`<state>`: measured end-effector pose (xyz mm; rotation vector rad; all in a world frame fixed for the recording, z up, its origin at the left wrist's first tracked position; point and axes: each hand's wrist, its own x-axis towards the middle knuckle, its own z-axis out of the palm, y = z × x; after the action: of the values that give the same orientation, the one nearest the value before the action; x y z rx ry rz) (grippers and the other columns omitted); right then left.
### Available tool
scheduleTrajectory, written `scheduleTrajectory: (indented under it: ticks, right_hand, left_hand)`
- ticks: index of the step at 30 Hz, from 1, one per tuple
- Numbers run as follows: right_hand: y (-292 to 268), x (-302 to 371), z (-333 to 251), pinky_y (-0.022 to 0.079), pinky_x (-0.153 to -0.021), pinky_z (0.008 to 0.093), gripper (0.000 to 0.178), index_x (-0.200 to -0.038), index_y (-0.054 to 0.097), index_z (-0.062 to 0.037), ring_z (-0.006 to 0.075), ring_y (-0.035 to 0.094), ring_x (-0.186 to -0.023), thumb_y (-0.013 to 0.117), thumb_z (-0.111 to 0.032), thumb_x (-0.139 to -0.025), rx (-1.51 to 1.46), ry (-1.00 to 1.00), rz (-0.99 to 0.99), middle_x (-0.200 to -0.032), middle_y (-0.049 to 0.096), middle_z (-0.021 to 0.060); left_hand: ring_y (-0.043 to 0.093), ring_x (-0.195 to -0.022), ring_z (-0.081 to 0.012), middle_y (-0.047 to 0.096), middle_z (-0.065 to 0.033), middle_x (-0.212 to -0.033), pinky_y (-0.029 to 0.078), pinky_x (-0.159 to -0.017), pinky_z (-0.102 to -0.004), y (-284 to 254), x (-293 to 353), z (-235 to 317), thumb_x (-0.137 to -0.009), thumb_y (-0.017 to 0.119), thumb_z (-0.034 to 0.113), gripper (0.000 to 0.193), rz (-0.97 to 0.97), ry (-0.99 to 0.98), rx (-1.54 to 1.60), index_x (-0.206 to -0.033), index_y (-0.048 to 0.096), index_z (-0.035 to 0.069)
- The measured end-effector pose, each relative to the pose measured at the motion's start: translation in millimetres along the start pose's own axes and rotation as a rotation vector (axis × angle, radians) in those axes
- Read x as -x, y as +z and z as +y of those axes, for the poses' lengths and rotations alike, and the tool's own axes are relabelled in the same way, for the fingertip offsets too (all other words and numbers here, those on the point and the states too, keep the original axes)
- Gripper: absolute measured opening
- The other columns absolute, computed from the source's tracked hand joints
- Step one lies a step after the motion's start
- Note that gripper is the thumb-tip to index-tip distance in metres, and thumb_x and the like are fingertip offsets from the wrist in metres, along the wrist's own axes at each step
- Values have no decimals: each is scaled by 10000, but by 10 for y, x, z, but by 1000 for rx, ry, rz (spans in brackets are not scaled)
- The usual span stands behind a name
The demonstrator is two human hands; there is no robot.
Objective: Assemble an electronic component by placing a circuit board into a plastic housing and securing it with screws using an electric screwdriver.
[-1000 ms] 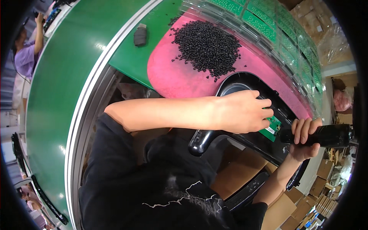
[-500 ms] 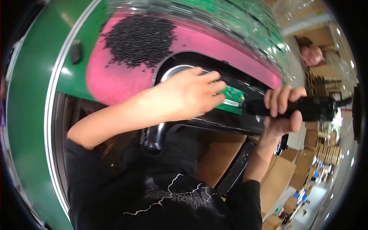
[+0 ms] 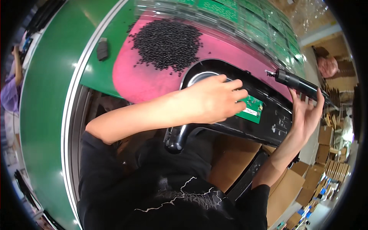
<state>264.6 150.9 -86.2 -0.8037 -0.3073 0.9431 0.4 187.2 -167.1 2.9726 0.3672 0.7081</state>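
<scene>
My right hand (image 3: 306, 114) grips a black electric screwdriver (image 3: 299, 84) between thumb and fingers. Its metal tip points to the far left, over the far edge of a black plastic housing (image 3: 245, 132), apart from the board. A green circuit board (image 3: 253, 114) with a white label lies inside that housing. Palm down over the housing, my left hand (image 3: 220, 100) has its fingers bent and slightly apart, their tips at the board's left end. Its thumb and whatever lies under the palm are hidden. The housing's rounded handle-like end (image 3: 176, 142) extends toward my body.
A heap of small black screws (image 3: 166, 45) lies on a pink mat (image 3: 132, 82). Behind it are clear trays (image 3: 239, 28) of green circuit boards. A small dark block (image 3: 102, 49) rests on the green table (image 3: 96, 73). Cardboard boxes (image 3: 281, 197) stand at the lower right.
My right hand has lifted the screwdriver off the board toward the far right, and its tip now tilts up. My left hand stays over the board's left end. The whole view has shifted.
</scene>
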Motion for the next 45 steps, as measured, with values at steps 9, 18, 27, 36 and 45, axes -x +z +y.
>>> scheduleTrajectory:
  ticks: [9,18,27,36,45]
  right_hand:
    - [338,922,882,462,-804,312,668,-1374,327,33,151,538,-790,636,13,-782,804,-410,-1068,-860,553,61]
    - [561,976,1071,272,-1096,438,1026,-1501,27,-8,350,313,-1377,668,24,-700,1128,-458,-1361,-1411,410,244]
    - [561,1066,1090,289,-1089,416,967,-1494,38,1,327,411,-1319,608,102,-720,1111,-180,-1360,-1434,374,253]
    - [533,1072,1072,462,-827,327,947,-1491,119,0,198,578,-889,653,81,-713,1130,-274,-1305,-916,571,90]
    - [918,1192,1342,401,-960,439,567,-1307,468,65,345,523,-1109,614,-96,-784,1313,-710,-1681,-1206,551,212]
  left_hand:
    - [512,-991,-174,529,-17,-990,468,-711,-294,-35,98,-28,-734,692,240,348,-96,-15,-35,-1022,562,97]
    - [526,-945,-243,511,-86,-974,448,-823,-350,115,153,-66,-753,640,76,289,-39,-137,173,-1018,528,40]
    - [536,-1028,-187,561,-59,-1054,457,-861,-315,34,518,48,-855,547,-6,183,370,-223,774,-1032,562,38]
    - [505,-1017,-187,562,-71,-1081,422,-880,-327,-318,434,17,-932,468,94,154,93,-458,2074,-1059,530,32]
    - [495,-1003,-210,546,-21,-1033,447,-671,-340,543,84,-42,-813,567,291,222,384,17,91,-917,580,95]
